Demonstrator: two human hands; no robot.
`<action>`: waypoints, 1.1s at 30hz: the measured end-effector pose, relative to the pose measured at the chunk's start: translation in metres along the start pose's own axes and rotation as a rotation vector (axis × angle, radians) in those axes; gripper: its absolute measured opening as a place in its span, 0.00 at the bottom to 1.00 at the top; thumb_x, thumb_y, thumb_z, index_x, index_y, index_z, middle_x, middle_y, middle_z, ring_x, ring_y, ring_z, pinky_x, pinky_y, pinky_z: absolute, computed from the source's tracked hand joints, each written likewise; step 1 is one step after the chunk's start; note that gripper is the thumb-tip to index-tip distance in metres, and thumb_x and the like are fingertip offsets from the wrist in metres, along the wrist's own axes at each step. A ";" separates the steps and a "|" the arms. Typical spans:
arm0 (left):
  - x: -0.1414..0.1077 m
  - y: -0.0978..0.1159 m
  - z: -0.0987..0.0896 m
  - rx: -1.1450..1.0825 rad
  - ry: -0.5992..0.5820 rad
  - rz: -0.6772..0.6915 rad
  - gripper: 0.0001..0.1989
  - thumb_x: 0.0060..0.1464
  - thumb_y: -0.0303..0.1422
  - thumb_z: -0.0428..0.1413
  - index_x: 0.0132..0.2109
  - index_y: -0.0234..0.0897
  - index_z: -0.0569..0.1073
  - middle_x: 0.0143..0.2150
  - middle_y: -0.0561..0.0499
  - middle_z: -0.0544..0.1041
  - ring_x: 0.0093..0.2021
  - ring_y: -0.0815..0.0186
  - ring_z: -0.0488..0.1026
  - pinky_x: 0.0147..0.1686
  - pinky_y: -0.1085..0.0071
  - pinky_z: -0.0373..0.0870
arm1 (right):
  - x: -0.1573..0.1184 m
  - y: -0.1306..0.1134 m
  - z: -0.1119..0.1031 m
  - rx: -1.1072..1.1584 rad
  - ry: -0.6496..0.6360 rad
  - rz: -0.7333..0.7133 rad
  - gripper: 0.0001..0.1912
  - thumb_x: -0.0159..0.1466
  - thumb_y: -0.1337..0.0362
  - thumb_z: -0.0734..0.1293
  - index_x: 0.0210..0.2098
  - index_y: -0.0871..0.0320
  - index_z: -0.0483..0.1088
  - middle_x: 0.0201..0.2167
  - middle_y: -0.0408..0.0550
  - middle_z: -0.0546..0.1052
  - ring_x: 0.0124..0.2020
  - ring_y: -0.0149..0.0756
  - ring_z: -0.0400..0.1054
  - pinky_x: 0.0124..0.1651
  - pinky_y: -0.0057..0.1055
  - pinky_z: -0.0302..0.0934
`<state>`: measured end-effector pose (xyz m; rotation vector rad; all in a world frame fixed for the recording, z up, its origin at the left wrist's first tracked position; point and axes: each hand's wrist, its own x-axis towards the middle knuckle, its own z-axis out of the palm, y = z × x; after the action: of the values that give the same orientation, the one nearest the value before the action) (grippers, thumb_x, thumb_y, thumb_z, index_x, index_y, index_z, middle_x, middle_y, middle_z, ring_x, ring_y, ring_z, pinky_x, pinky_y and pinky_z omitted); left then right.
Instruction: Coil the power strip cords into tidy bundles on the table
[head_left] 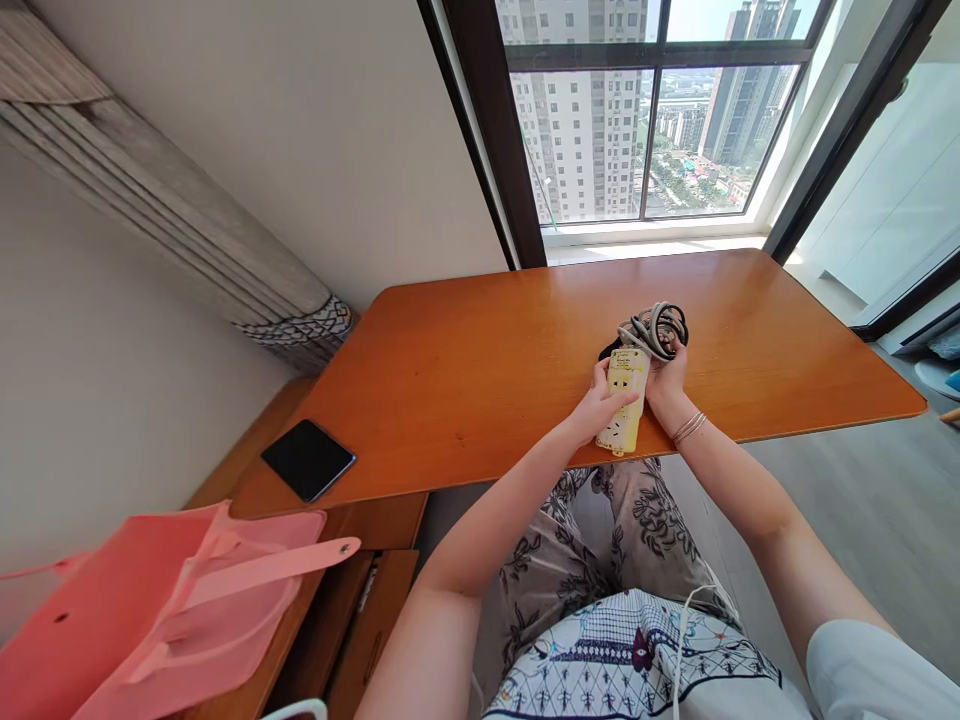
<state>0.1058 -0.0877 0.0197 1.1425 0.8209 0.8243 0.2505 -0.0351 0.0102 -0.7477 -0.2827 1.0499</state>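
Note:
A yellowed power strip (628, 372) is held near the front edge of the wooden table, its socket face turned up toward me. My left hand (600, 405) grips it from the left side, the thumb lying across the face. Behind the strip, a bundle of grey and black cord (655, 328) is looped into a coil. My right hand (666, 378) is closed around the near side of that coil, just right of the strip. Its fingers are partly hidden by the cord.
The brown table (450, 370) stretches left and right before a window (652, 140). A dark tablet (308, 460) lies at its left end. Nearer, a pink bag (150, 600) rests on a wooden surface with drawers. A tied curtain (217, 240) hangs at the left.

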 end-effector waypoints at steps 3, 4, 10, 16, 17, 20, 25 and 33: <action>0.000 0.006 0.001 -0.107 0.043 -0.068 0.37 0.48 0.34 0.60 0.63 0.49 0.57 0.61 0.47 0.71 0.54 0.55 0.75 0.51 0.57 0.76 | -0.001 0.000 -0.001 -0.005 -0.024 0.018 0.17 0.62 0.50 0.58 0.31 0.52 0.72 0.36 0.48 0.83 0.44 0.43 0.78 0.55 0.43 0.70; -0.001 0.008 -0.001 -0.131 0.034 -0.092 0.36 0.47 0.34 0.60 0.62 0.48 0.58 0.60 0.47 0.72 0.52 0.55 0.76 0.50 0.56 0.76 | -0.002 0.000 0.000 -0.003 -0.017 0.015 0.16 0.62 0.50 0.58 0.30 0.52 0.71 0.36 0.47 0.83 0.43 0.42 0.78 0.55 0.43 0.70; -0.005 0.021 -0.023 -0.129 0.113 -0.030 0.41 0.34 0.29 0.67 0.58 0.41 0.63 0.50 0.47 0.77 0.50 0.55 0.77 0.50 0.57 0.75 | -0.014 0.002 0.011 -0.050 -0.087 -0.054 0.08 0.60 0.56 0.69 0.36 0.53 0.73 0.38 0.43 0.83 0.43 0.37 0.78 0.52 0.36 0.72; -0.010 0.025 -0.049 -0.089 0.266 -0.001 0.45 0.31 0.30 0.69 0.59 0.41 0.63 0.48 0.47 0.78 0.46 0.56 0.78 0.44 0.60 0.76 | -0.021 0.004 0.010 -0.184 -0.174 0.258 0.14 0.60 0.56 0.75 0.43 0.55 0.75 0.40 0.44 0.84 0.40 0.34 0.79 0.47 0.34 0.74; -0.011 0.025 -0.055 -0.076 0.284 -0.010 0.44 0.33 0.31 0.70 0.60 0.41 0.63 0.49 0.46 0.79 0.45 0.56 0.78 0.43 0.60 0.77 | -0.020 0.004 0.009 -0.198 -0.185 0.323 0.13 0.62 0.55 0.74 0.42 0.55 0.75 0.40 0.45 0.84 0.40 0.34 0.79 0.47 0.34 0.74; -0.014 0.027 -0.074 -0.032 0.347 -0.020 0.41 0.36 0.32 0.70 0.59 0.41 0.65 0.49 0.45 0.80 0.44 0.56 0.79 0.42 0.61 0.77 | -0.017 0.006 0.008 -0.226 -0.215 0.481 0.12 0.64 0.54 0.72 0.39 0.56 0.76 0.36 0.48 0.84 0.36 0.36 0.80 0.42 0.34 0.76; -0.021 0.030 -0.104 0.023 0.412 0.000 0.37 0.37 0.32 0.70 0.56 0.40 0.67 0.50 0.44 0.80 0.45 0.56 0.80 0.42 0.61 0.77 | -0.011 0.023 0.017 -0.333 -0.374 0.646 0.16 0.56 0.59 0.79 0.38 0.58 0.75 0.32 0.51 0.84 0.30 0.39 0.80 0.29 0.33 0.77; -0.027 0.030 -0.117 0.113 0.506 0.043 0.30 0.39 0.34 0.70 0.51 0.38 0.70 0.56 0.41 0.76 0.45 0.58 0.78 0.40 0.64 0.77 | 0.000 0.031 0.038 -1.064 -0.306 0.141 0.35 0.47 0.52 0.84 0.48 0.57 0.71 0.44 0.59 0.82 0.46 0.51 0.79 0.52 0.47 0.74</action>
<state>-0.0133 -0.0551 0.0279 1.0645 1.2757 1.1377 0.2080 -0.0101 0.0168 -1.5657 -1.1137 1.1181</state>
